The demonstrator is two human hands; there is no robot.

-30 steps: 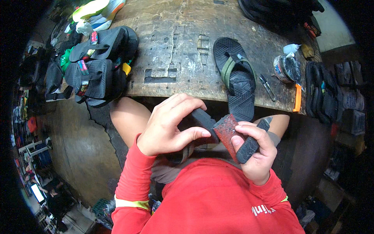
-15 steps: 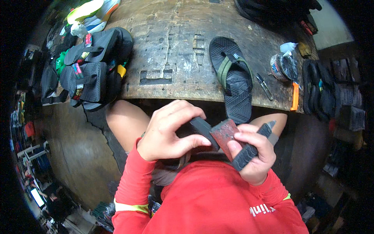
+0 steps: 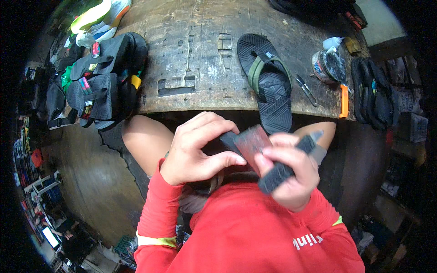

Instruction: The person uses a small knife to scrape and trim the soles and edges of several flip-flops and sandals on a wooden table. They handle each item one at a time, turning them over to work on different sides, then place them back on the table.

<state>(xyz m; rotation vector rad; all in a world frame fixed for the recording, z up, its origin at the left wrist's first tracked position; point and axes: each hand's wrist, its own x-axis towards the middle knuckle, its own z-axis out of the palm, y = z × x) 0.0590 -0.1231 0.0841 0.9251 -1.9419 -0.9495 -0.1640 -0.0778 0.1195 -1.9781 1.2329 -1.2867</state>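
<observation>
Over my lap, my left hand (image 3: 195,150) is closed around a thick black piece that looks like the sole of a sandal (image 3: 229,140), its far part hidden by the fingers. My right hand (image 3: 293,170) pinches a worn, reddish, flat piece like sandpaper (image 3: 253,144) between thumb and fingers. The sandpaper piece overlaps the edge of the sole in view; whether they touch I cannot tell. Tucked across the same palm is a black-handled tool (image 3: 275,177) with a grey pointed tip, blurred by motion. Beyond, a black sandal with a green strap (image 3: 276,111) overhangs the bench edge.
The worn wooden bench (image 3: 200,98) has cut-out slots. Stacked black sandals (image 3: 98,102) stand at its left, beside a pale shoe (image 3: 102,20). To the right are small pliers-like tweezers (image 3: 306,91), a glue tin (image 3: 321,68), an orange handle (image 3: 344,102) and more black sandals (image 3: 371,93).
My right hand has moved left and slightly up, bringing the sandpaper piece farther over the sole. My left hand keeps its hold. The whole view has shifted slightly.
</observation>
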